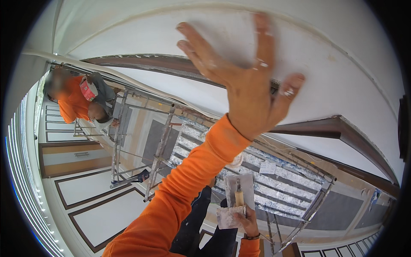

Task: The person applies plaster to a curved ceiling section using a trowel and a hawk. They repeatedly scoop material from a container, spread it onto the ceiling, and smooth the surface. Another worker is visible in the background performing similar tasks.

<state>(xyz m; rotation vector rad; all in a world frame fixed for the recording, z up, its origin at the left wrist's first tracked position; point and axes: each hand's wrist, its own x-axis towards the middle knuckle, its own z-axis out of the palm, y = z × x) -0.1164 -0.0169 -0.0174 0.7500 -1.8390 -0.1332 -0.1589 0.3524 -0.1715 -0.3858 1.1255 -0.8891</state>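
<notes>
My left hand [252,85] is raised with its fingers spread against or close to a white ceiling surface [325,77]; white specks dot the fingers. Whether the fingertips touch the surface, I cannot tell. Low in front of my body, my right hand [248,221] grips a plastering trowel [247,185], which has a flat rectangular plate and a pale handle. A smaller plaster-smeared blade [227,218] is held in that same hand, across the trowel's near end. The fingers partly hide how the two tools are held.
A plaster-spattered slatted scaffold platform [295,186] lies below, bearing a pale small sheet [268,168] and a white round container [235,161]. Dark brown trim [314,128] edges the ceiling recess. At far left, a person in orange [73,103] sits by scaffold tubes [160,145].
</notes>
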